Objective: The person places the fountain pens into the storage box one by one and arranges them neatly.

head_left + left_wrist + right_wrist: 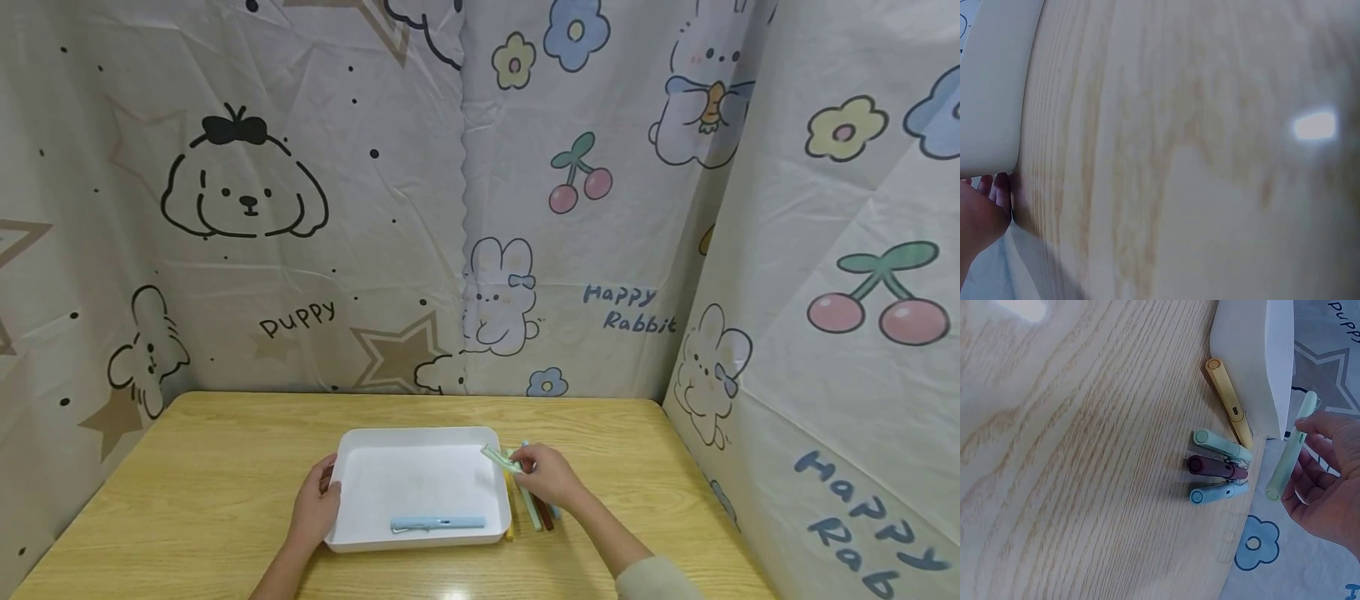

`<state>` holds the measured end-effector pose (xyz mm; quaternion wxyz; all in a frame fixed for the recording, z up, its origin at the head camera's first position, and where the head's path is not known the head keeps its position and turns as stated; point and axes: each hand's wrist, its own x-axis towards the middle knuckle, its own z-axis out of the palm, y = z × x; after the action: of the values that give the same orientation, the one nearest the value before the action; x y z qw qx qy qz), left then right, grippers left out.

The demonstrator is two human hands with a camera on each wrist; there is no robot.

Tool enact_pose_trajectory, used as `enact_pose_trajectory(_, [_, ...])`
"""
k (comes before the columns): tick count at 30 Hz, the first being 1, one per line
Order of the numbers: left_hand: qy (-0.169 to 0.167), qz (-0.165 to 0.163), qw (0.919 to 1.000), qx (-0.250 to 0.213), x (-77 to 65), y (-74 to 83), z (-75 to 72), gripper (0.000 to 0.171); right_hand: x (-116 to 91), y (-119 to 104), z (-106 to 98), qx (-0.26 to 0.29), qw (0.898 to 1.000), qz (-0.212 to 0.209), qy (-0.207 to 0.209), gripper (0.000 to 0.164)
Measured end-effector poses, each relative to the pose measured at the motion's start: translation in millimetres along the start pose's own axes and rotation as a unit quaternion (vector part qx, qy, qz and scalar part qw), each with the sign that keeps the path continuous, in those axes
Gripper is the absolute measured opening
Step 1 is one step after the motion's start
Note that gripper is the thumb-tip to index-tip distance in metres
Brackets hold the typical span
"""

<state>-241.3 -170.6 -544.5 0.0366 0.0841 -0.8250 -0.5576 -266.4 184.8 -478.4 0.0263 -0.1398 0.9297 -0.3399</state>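
Observation:
A white tray [420, 432] sits on the table, with a light blue pen [450, 522] lying inside along its near side. My left hand [316, 502] holds the tray's left edge, and its fingertips are partly hidden by the tray wall in the left wrist view. Above the table by the tray's right edge, my right hand [550, 477] pinches a light green pen [1291, 456] between thumb and fingers. Below it on the table lie a yellow pen [1227, 397], another light green pen [1219, 444], a dark brown pen [1213, 467] and a second light blue pen [1215, 493].
The wooden table [225, 467] is enclosed at the back and sides by a white cloth [420, 208] printed with rabbits, puppies and cherries. The yellow pen lies close along the tray's right wall, and the other loose pens lie side by side farther right.

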Motion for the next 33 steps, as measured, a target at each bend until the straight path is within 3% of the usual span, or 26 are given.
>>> enact_pose_trajectory(11, [0.001, -0.001, 1.0, 0.0, -1.0, 1.2, 0.7, 0.049, -2.2, -3.9, 2.8, -0.004, 0.999, -0.048, 0.003, 0.024])
enact_pose_trajectory(33, [0.008, 0.014, 0.9998, 0.011, 1.3, -3.5, 1.1, 0.048, 0.9, -21.8, 13.4, -0.021, 0.999, -0.026, -0.04, 0.023])
